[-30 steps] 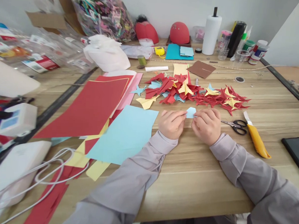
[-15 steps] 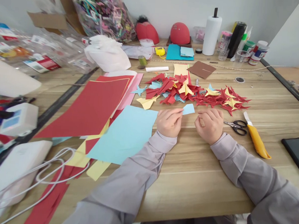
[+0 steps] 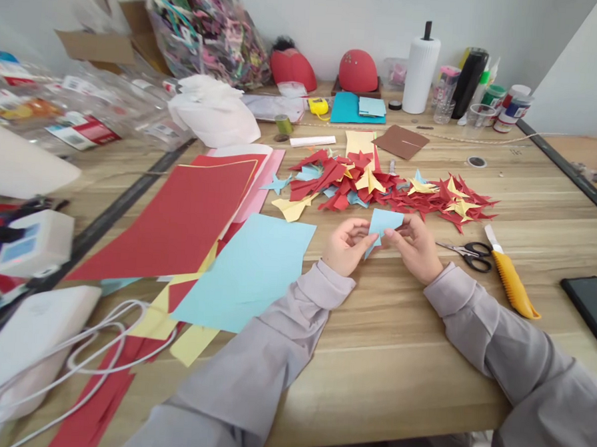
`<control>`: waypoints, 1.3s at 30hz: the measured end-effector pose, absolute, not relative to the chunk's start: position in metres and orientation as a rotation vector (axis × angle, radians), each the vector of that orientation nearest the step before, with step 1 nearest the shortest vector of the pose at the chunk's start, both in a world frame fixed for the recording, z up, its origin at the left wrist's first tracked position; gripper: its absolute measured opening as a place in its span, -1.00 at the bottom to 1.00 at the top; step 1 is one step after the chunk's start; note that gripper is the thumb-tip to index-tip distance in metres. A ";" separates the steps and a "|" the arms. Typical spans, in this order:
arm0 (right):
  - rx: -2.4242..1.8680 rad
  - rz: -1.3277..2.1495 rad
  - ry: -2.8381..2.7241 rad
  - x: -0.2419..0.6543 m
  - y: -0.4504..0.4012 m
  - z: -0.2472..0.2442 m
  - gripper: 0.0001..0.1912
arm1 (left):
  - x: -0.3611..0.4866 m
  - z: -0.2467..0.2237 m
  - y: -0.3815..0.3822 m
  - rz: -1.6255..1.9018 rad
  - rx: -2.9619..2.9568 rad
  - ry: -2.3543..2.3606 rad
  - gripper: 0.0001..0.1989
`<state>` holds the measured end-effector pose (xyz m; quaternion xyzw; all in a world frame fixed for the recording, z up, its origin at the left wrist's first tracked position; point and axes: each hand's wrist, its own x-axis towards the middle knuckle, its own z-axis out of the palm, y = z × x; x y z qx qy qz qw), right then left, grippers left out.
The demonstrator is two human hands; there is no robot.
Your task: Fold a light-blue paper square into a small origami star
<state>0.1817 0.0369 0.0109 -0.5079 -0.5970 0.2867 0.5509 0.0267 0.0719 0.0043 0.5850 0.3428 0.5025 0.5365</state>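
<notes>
Between my two hands, just above the table, is a small folded piece of light blue paper [image 3: 384, 221]. My left hand [image 3: 348, 245] pinches its left lower side between thumb and fingers. With thumb and fingertips, my right hand [image 3: 417, 248] grips its right side. Beyond them lies a heap of folded red paper pieces [image 3: 338, 175], mixed with yellow and blue star shapes. A large light blue sheet [image 3: 250, 271] lies to the left of my left hand. Black-handled scissors [image 3: 477, 256] rest just right of my right hand.
A yellow-handled cutter [image 3: 515, 285] and a phone [image 3: 591, 312] lie at the right. Red sheets [image 3: 173, 217] spread on the left, near a white cable [image 3: 124, 308] and a white power bank [image 3: 32, 343]. A white bottle [image 3: 420, 76] stands at the back.
My right hand has moved left and taken hold of the blue paper, which only my left hand held before. The paper is now turned and shows more of its face.
</notes>
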 end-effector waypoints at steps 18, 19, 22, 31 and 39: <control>-1.186 1.065 -1.089 0.176 0.036 0.019 -0.50 | 0.025 0.005 0.073 1.003 1.359 0.738 -0.58; -1.186 1.073 -1.086 0.176 0.036 0.020 -0.50 | 0.025 0.004 0.073 0.998 1.349 0.742 -0.57; -1.186 1.087 -1.097 0.175 0.036 0.021 -0.49 | 0.025 0.005 0.074 0.982 1.287 0.767 -0.57; -1.165 1.151 -1.130 0.178 0.037 0.018 -0.52 | 0.024 0.011 0.074 0.961 1.215 0.831 -0.60; -1.139 1.156 -1.144 0.177 0.037 0.019 -0.54 | 0.025 0.014 0.075 1.009 1.163 0.841 -0.55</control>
